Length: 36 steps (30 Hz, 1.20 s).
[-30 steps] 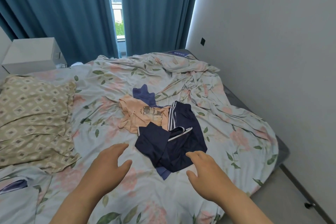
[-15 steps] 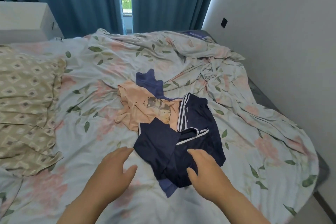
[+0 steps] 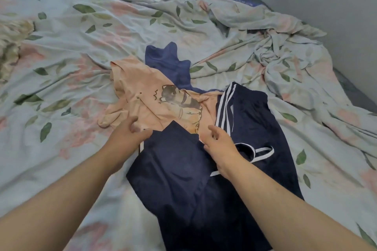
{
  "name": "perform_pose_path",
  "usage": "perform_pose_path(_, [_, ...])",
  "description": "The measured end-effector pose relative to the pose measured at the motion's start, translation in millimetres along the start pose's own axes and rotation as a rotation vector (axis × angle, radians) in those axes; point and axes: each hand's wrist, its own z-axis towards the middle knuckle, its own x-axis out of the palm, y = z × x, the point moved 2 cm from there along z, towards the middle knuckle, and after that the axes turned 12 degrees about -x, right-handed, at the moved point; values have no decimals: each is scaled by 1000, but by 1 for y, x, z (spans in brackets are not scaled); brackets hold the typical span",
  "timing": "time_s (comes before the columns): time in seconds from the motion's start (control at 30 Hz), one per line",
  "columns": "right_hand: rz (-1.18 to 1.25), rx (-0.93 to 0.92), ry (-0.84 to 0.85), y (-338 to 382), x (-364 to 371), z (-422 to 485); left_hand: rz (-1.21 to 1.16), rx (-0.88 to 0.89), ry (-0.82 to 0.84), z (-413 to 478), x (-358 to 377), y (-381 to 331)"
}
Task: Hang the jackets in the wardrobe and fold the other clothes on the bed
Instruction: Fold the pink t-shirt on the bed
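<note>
Bed [image 3: 61, 91]: peach shirt [image 3: 146, 100] mid-pile, navy striped garment [image 3: 204, 179] overlapping at 5 o'clock | left hand [image 3: 128, 136] fingers curled on shirt hem, grip unclear | right hand [image 3: 221, 144] fingers relaxed, holding nothing, at shirt's edge | step: likely picking shirt to fold | next: free it, spread flat

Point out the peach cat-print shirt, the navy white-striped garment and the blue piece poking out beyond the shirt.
peach cat-print shirt [image 3: 140, 87], head view, on the plain fabric left of the cat print.
navy white-striped garment [image 3: 253, 116], head view, on the dark panel right of the stripes.
blue piece [image 3: 169, 65], head view, on its upper middle.
</note>
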Motion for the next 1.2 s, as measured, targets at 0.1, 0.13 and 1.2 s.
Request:
perform_pose_path(0.1, [-13, -28, -11, -26, 16, 25, -126, -14, -196, 45, 4, 7])
perform_pose_path(0.13, [-68, -59, -23, -33, 20, 28, -162, -37, -226, 54, 5, 11])
perform_pose_path(1.2, [-410, -337, 413, 203, -10, -128, -545, 209, 184, -169, -62, -170])
